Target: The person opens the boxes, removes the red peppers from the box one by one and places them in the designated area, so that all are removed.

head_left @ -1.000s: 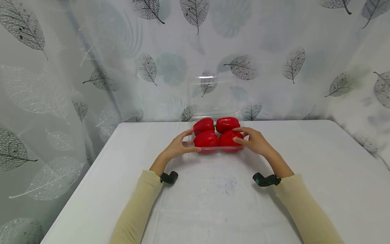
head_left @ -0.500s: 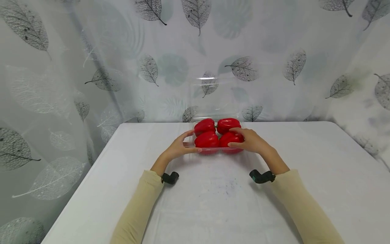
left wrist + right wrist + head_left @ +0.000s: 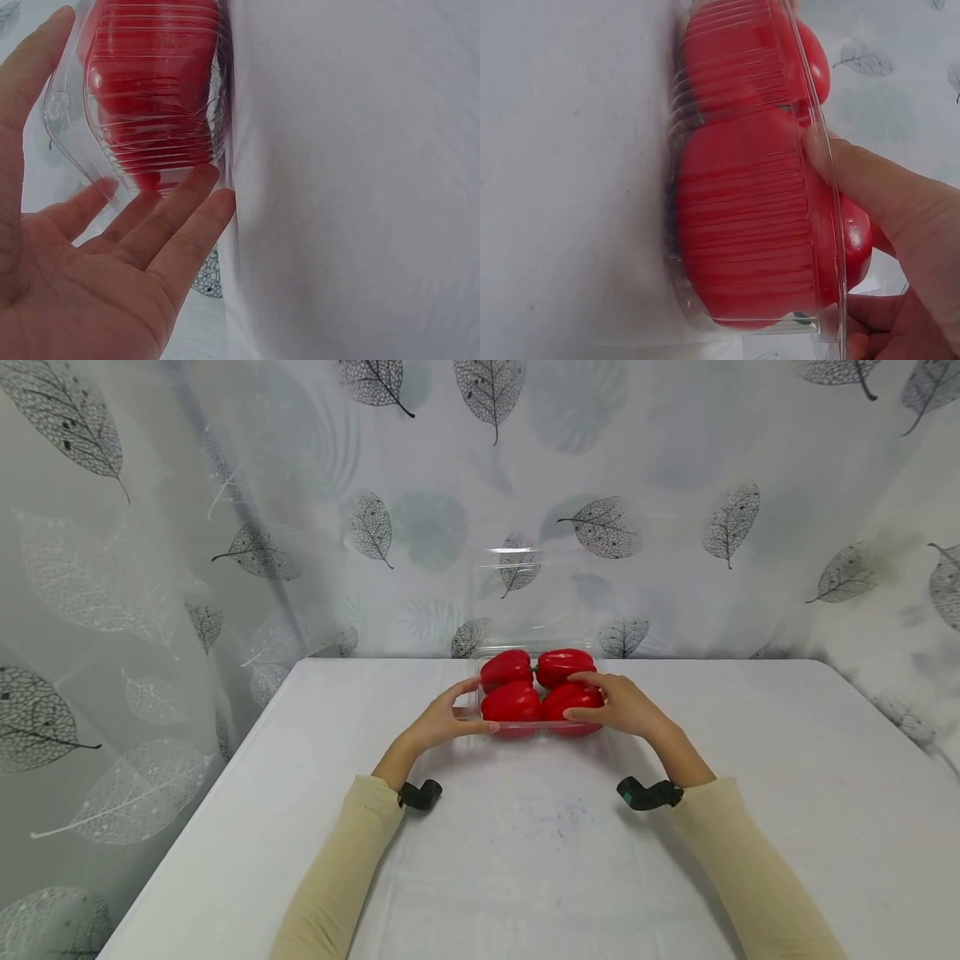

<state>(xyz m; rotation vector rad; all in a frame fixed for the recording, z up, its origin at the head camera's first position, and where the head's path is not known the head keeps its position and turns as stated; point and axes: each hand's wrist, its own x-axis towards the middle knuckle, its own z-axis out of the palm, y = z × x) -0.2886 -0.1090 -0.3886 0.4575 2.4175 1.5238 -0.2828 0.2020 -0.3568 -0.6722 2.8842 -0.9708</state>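
A clear plastic clamshell box [image 3: 543, 724] sits near the table's far edge, packed with red bell peppers in two rows. My left hand [image 3: 435, 722] is at the box's left end, thumb by the front corner; in the left wrist view its fairly straight fingers [image 3: 176, 217] touch the ribbed wall. My right hand [image 3: 628, 706] reaches over the right rim and grips the front right bell pepper [image 3: 557, 697], with the thumb [image 3: 826, 154] on its near side. The front left bell pepper [image 3: 512, 703] and the back right one [image 3: 561, 667] lie beside it.
The see-through lid [image 3: 513, 552] stands raised behind the box, against a leaf-patterned curtain [image 3: 652, 435]. A white cloth covers the table [image 3: 525, 877]. Dark wrist-camera mounts [image 3: 422, 795] stick out inward from both wrists.
The right hand has shifted slightly left, its thumb and fingers further over the front right bell pepper. The left hand stays at the box's left end.
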